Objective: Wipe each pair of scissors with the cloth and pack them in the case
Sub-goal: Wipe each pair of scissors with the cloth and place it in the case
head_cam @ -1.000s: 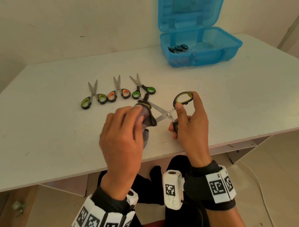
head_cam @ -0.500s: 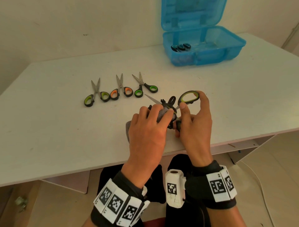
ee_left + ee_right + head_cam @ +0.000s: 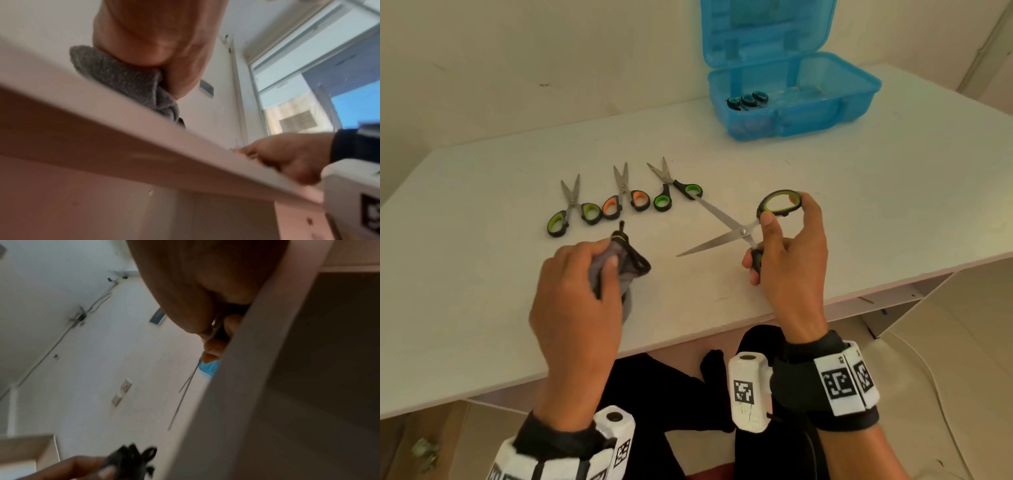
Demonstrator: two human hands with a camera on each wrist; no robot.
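Observation:
My right hand [image 3: 787,240] grips a large pair of green-and-black scissors [image 3: 729,233] by both handles, blades spread apart and pointing left above the table. My left hand [image 3: 585,270] clutches a bunched grey cloth [image 3: 623,263] with a black edge, a little left of the blade tips and apart from them. In the left wrist view the grey cloth [image 3: 123,81] hangs under the palm. The thin blades [image 3: 183,395] show edge-on in the right wrist view. Three small scissors [image 3: 619,198] lie in a row on the white table. The open blue case [image 3: 791,99] stands at the back right with dark scissor handles [image 3: 748,100] inside.
The table's front edge [image 3: 722,332] runs just under both wrists. A wall rises right behind the table. The person's dark-clothed legs [image 3: 688,394] are below the edge.
My left hand with the cloth has pulled away leftward off the blades. The scissors stay in my right hand, and their blades are now bare and spread wide.

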